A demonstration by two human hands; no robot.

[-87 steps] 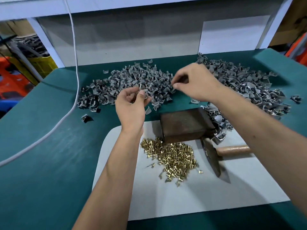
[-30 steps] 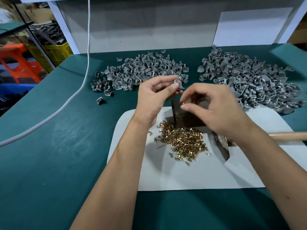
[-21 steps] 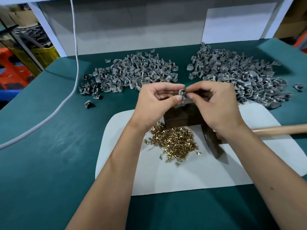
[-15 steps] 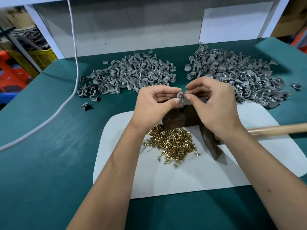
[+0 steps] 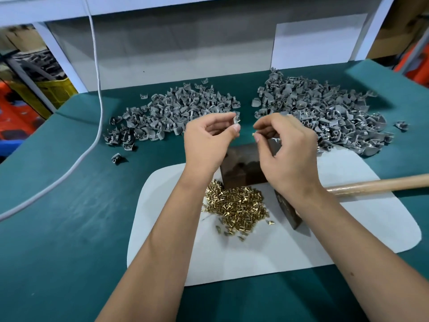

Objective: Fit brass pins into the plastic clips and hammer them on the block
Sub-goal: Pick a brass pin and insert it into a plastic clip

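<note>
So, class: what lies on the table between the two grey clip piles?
Head view: bare green table between the left pile and the right pile.

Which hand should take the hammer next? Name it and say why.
Right. The hammer's wooden handle runs out to the right, just beside the right hand. The left hand pinches the grey clip and lies farther from it.

Two bare forearms, no sleeves in view. Left hand (image 5: 209, 145) and right hand (image 5: 286, 156): no gloves, rings or watch; fingernails short, unpainted.
</note>
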